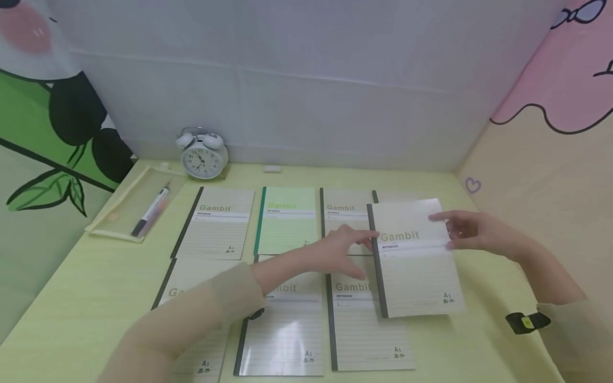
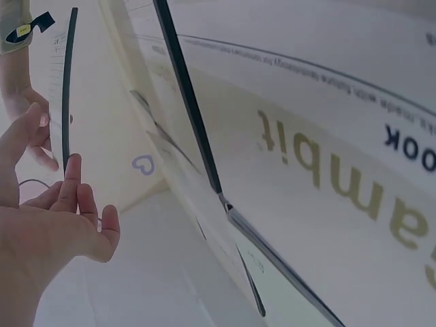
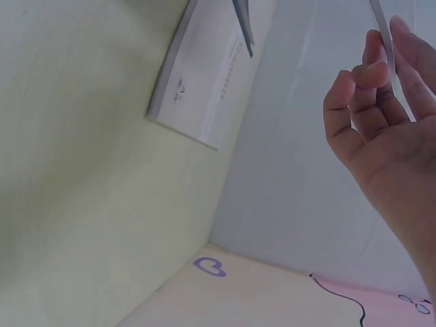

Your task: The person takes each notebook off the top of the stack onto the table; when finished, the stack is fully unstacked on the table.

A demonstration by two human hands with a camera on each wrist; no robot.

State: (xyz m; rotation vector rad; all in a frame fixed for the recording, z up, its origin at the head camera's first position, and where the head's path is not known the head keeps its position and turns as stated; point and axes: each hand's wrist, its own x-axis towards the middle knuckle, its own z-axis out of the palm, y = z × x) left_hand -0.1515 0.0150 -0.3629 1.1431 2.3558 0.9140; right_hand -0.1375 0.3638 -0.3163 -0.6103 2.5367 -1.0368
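A white Gambit notebook [image 1: 416, 271] with a dark spine is raised and tilted over the right end of the notebooks on the table. My right hand [image 1: 474, 231] pinches its right edge, fingers on the cover near the top corner; the right wrist view shows that edge between thumb and fingers. At the spine, the extended index fingertip of my left hand [image 1: 337, 250] touches the notebook, thumb spread lower and away from it. In the left wrist view, the left fingers [image 2: 73, 167] meet the end of the dark spine. Behind the raised notebook, another notebook [image 1: 375, 197] is mostly hidden.
Several notebooks lie in two rows, including a green one [image 1: 287, 229] at the back and a glossy white one [image 1: 282, 340] in front, partly under my left arm. A mesh pouch [image 1: 115, 207] with a pen [image 1: 150, 210], an alarm clock [image 1: 203, 157] and an eraser-like block [image 1: 272, 169] sit farther back.
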